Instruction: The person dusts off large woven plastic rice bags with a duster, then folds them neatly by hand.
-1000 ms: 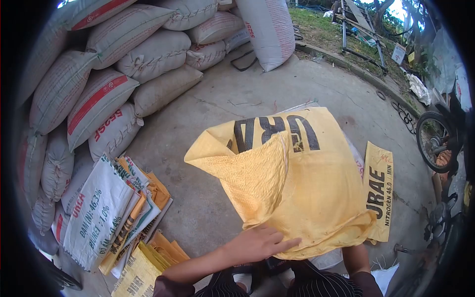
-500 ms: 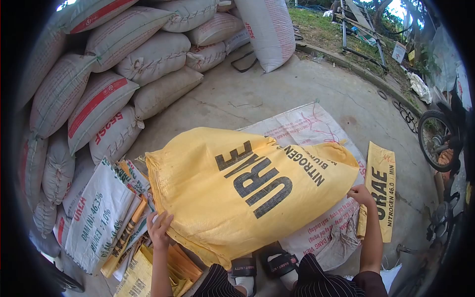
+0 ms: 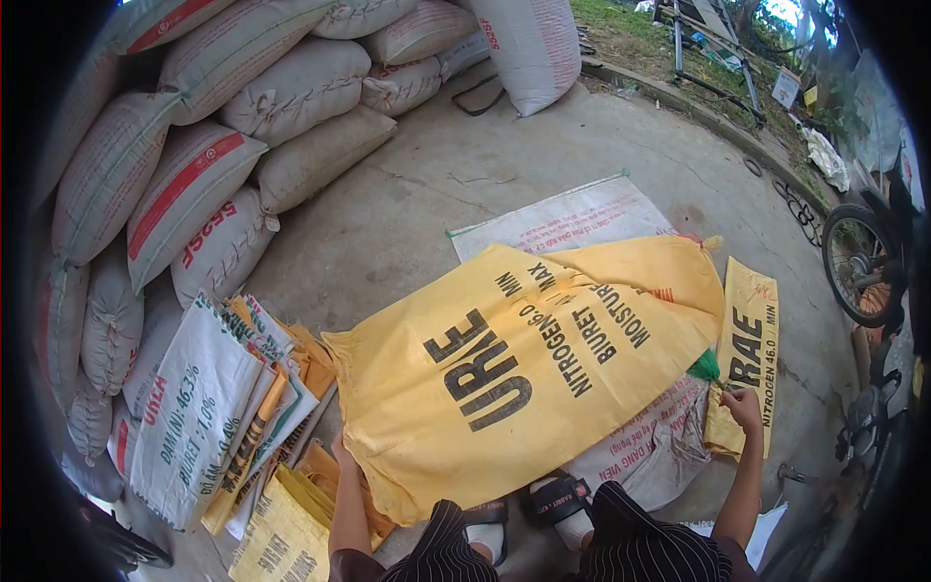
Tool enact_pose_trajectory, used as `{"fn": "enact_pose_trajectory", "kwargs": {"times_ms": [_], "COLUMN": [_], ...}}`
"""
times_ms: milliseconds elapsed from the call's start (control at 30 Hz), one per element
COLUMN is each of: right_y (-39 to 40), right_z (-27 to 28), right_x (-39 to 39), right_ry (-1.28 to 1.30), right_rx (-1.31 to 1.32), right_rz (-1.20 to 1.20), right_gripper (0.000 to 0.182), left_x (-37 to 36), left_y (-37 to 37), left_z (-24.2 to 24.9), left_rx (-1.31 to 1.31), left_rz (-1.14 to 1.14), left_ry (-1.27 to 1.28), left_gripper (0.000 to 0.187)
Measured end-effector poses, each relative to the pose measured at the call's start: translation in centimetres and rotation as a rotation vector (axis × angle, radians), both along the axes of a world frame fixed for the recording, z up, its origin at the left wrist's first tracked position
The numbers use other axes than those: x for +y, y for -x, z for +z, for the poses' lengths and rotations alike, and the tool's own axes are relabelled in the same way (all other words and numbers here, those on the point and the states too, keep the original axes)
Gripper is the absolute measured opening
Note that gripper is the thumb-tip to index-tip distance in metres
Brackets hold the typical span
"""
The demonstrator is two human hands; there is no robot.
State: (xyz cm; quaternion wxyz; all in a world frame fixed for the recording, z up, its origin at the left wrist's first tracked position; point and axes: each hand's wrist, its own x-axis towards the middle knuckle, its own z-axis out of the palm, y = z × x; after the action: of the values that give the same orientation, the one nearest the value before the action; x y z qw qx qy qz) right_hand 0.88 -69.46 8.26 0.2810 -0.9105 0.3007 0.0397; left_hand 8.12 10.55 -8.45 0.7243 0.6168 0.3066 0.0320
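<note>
A large yellow woven sack printed "URAE" lies spread in front of me, over a white woven sack with red print. My right hand is closed on the yellow sack's right corner, beside a bunched green bit. At the sack's left edge is my left hand; its fingers are hidden by the fabric. A folded yellow sack rests on the ground just past my right hand. Left of my left hand lies a pile of folded empty sacks.
Filled white sacks are stacked at the left, and another filled sack stands upright at the back. A bicycle wheel is at the right. My sandaled feet are close to the sack's near edge. Concrete floor lies beyond.
The yellow sack has flattened from a puffed shape and more of its print shows. My right hand has moved right and down, and the green bit has appeared. My left hand's fingers have gone from sight.
</note>
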Motion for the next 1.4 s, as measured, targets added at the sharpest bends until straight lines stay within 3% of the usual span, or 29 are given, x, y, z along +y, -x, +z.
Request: {"fn": "enact_pose_trajectory", "kwargs": {"times_ms": [33, 100, 133, 200, 300, 400, 467, 533, 567, 600, 633, 667, 700, 767, 800, 867, 900, 967, 1033, 1100, 1133, 1167, 1267, 1333, 1400], "right_y": [-0.5, -1.1, -1.4, -0.9, 0.2, -1.4, -2.8, -6.3, -7.9, -9.4, -11.1, -12.4, -13.8, -16.5, -17.7, -19.2, -19.4, -20.4, -21.1, -20.7, -20.2, -19.6, -17.5, -15.2, -12.2], "right_z": [-0.2, -0.1, -0.1, -1.5, -3.1, 1.1, 0.4, 1.0, 0.9, -2.5, -1.5, -4.6, -8.1, -9.0, -9.8, -11.3, -11.7, -12.3, -10.4, -5.2, -3.8, -2.0, 3.1, 3.0, -2.1], "right_x": [0.3, 1.8, 2.4, 1.4, -0.3, 3.7, 4.8, 9.1, 11.2, 11.9, 15.2, 16.2, 16.9, 18.4, 17.6, 16.0, 15.0, 12.7, 9.5, 6.4, 3.2, 0.3, -6.3, -12.4, -22.0], "right_ry": [0.080, 0.092, 0.100, 0.109, 0.186, 0.286, 0.269, 0.170, 0.074, 0.119, 0.021, 0.093, 0.165, 0.309, 0.310, 0.391, 0.379, 0.586, 0.667, 0.687, 0.737, 0.711, 0.541, 0.484, 0.422], "right_rx": [-0.022, -0.095, -0.167, -0.168, -0.203, -0.227, -0.357, -0.402, -0.432, -0.402, -0.298, -0.408, -0.517, -0.140, -0.138, -0.077, -0.064, 0.000, -0.076, -0.109, -0.253, -0.114, -0.070, 0.004, 0.077], "right_rz": [0.015, -0.052, -0.122, -0.203, -0.466, -0.553, -0.404, -0.255, -0.178, -0.175, -0.131, -0.027, 0.079, 0.008, 0.014, 0.109, 0.110, 0.216, 0.152, 0.015, 0.010, -0.103, -0.560, -0.662, -0.751], "right_gripper": [0.030, 0.031, 0.033, 0.034, 0.039, 0.038, 0.042, 0.051, 0.057, 0.062, 0.067, 0.067, 0.068, 0.058, 0.058, 0.036, 0.036, 0.019, 0.015, 0.017, 0.019, 0.025, 0.031, 0.037, 0.042], "left_x": [-0.5, -1.6, -2.3, -3.3, -1.0, 0.2, -0.3, -3.6, -4.7, -4.9, -5.1, -5.2, -5.4, -6.1, -6.2, -5.7, -5.3, -4.1, -2.8, -2.6, -2.8, -3.0, -1.9, -1.9, -2.5], "left_y": [-0.7, -3.0, -3.7, -4.1, -2.0, 0.0, 0.9, 1.0, 0.7, 0.9, 0.9, 1.2, 1.5, 2.0, 2.4, 3.5, 4.0, 4.4, 4.5, 5.0, 5.0, 5.1, 5.5, 5.8, 5.8], "left_z": [0.5, 2.1, 3.5, 5.7, 2.7, 1.5, 2.4, 6.8, 7.4, 6.5, 5.1, 4.2, 4.3, 5.2, 5.3, 5.6, 5.7, 5.6, 5.5, 5.2, 5.1, 4.8, 1.5, 1.2, 1.2], "left_rx": [0.003, -0.396, -0.394, -0.257, -0.199, -0.167, -0.147, 0.043, 0.028, 0.034, 0.191, 0.341, 0.346, 0.325, 0.329, 0.351, 0.366, 0.360, 0.355, 0.353, 0.331, 0.307, 0.303, 0.297, 0.294], "left_rz": [0.000, 0.065, 0.071, 0.170, 0.056, -0.034, -0.059, 0.037, -0.027, -0.023, -0.094, -0.162, -0.158, -0.048, -0.043, -0.101, -0.100, -0.099, -0.090, -0.082, -0.103, -0.126, -0.149, -0.130, -0.114], "left_ry": [0.002, 0.370, 0.368, 0.516, 0.438, 0.477, 0.485, 0.725, 0.639, 0.642, 0.212, -0.220, -0.214, -0.006, -0.004, 0.049, 0.038, 0.012, 0.007, 0.014, -0.031, -0.076, -0.212, -0.232, -0.254], "left_gripper": [0.030, 0.034, 0.034, 0.037, 0.047, 0.058, 0.061, 0.077, 0.067, 0.067, 0.058, 0.051, 0.051, 0.045, 0.045, 0.038, 0.038, 0.036, 0.036, 0.035, 0.034, 0.033, 0.031, 0.031, 0.031]}}
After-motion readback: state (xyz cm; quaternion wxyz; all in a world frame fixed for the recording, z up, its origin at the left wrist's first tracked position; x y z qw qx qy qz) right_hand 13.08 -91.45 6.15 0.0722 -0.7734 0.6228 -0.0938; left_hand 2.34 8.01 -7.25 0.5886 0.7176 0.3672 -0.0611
